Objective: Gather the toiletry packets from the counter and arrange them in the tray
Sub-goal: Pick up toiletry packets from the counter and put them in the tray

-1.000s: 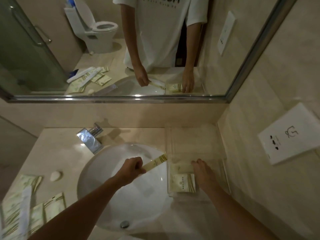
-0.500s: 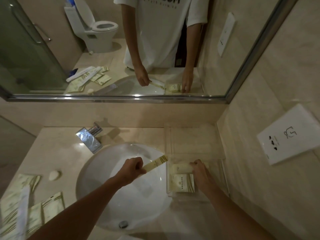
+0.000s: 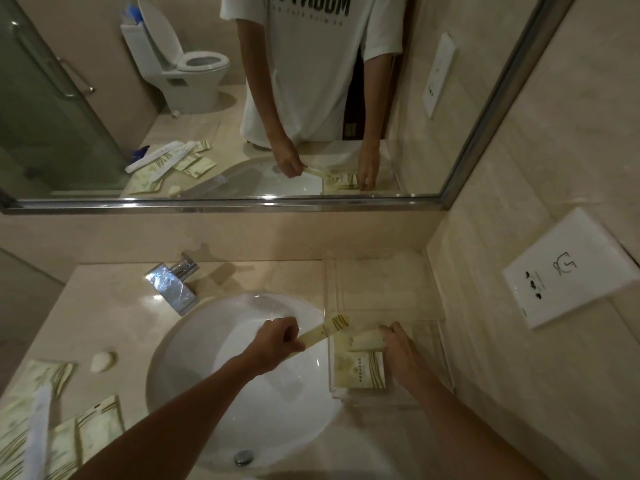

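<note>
left of the sink (image 3: 242, 375), at the near corner of the counter (image 3: 114, 306), a heap of toiletry packets (image 3: 59, 434) lies waiting, cream with green stripes, with a long white sachet (image 3: 36, 434) laid across them; a small white soap (image 3: 103, 360) sits just beyond the heap, between it and the sink. behind the sink stands the chrome tap (image 3: 175, 285). over the sink's right half the left hand (image 3: 277, 348) is curled into a fist round a long narrow packet (image 3: 323, 336), gripping its near end; the packet's long axis runs up and to the right, its striped free end reaching over the sink's rim to the left wall of the clear tray (image 3: 436, 341). that is the relation the next move turns on, i judge: the strip already points into the tray and needs only to travel along its own length and be laid flat. the tray stands right of the sink, against the side wall. in its near part lies a flat square packet (image 3: 358, 370), and just beyond that the right hand (image 3: 398, 348) pinches a rolled, tube-like packet (image 3: 365, 341) lying crosswise, fingers curled on its right end, forearm coming in from the lower right. the right hand is inside the tray; the left is at its edge. the tray's far part looks unfilled.
</note>
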Action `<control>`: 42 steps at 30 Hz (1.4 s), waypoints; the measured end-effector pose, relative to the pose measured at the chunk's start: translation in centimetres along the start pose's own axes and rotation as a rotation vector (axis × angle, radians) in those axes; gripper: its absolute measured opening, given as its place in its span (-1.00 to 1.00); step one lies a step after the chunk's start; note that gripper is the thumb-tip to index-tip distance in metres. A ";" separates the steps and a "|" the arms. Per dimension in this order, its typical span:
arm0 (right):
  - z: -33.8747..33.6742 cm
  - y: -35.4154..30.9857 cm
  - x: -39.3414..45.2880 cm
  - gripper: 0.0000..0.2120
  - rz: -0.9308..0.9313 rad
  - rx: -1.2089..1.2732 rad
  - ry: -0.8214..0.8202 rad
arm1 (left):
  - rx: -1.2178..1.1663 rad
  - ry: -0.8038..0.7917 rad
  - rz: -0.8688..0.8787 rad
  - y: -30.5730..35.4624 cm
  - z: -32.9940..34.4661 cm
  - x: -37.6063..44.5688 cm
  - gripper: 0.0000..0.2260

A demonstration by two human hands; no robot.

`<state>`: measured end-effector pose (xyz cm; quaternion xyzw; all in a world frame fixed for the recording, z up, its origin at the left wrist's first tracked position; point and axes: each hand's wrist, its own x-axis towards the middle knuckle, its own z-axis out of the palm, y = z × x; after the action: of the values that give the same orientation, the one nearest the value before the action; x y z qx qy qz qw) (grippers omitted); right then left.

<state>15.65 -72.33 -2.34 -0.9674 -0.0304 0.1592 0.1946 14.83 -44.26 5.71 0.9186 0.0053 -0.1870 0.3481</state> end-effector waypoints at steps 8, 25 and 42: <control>-0.5 -0.2 -0.2 -0.63 -0.014 -0.020 0.030 | 0.010 0.006 -0.005 -0.3 -0.3 -0.1 -0.68; -4.8 0.3 -2.5 -0.70 0.198 0.056 0.284 | 0.079 -0.134 0.125 3.6 3.7 2.3 -0.79; -6.4 2.0 -3.4 -0.74 0.306 0.030 0.388 | 0.573 -0.054 0.357 7.8 10.7 5.2 -0.55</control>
<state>14.48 -76.91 3.50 -0.9702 0.1568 -0.0015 0.1845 17.14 -57.66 1.55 0.9603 -0.2175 -0.1414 0.1030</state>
